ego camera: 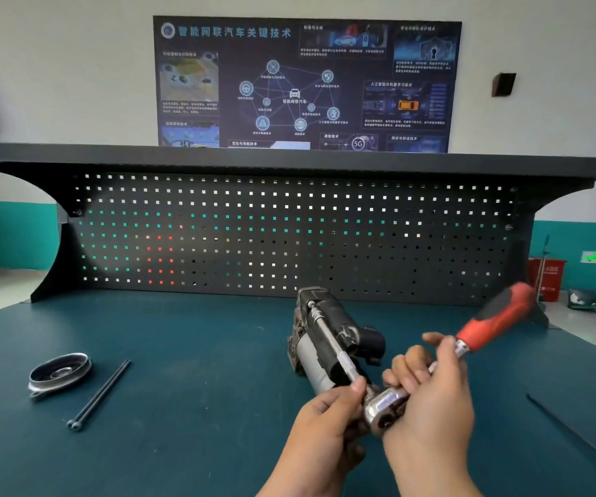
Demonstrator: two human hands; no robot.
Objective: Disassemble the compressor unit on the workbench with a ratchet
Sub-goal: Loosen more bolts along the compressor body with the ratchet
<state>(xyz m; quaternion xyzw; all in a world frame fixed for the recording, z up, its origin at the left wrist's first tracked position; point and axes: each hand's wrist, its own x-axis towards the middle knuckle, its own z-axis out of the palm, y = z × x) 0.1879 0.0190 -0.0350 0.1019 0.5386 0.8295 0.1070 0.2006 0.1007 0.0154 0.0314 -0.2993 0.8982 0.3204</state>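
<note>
Head view: compressor (328,338) is seen mid-bench, near end gripped by left hand's (325,421) curled fingers. Ratchet (386,407) is gripped by right hand (432,396), red handle pointed toward 2 o'clock.

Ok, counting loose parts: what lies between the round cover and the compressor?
Two long black bolts near the round cover, otherwise bare mat; head view.

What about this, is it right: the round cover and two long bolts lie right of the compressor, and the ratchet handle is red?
One thing is wrong. In the head view the round cover and two long bolts lie left of the compressor, not right. The ratchet does have a red handle.
</note>
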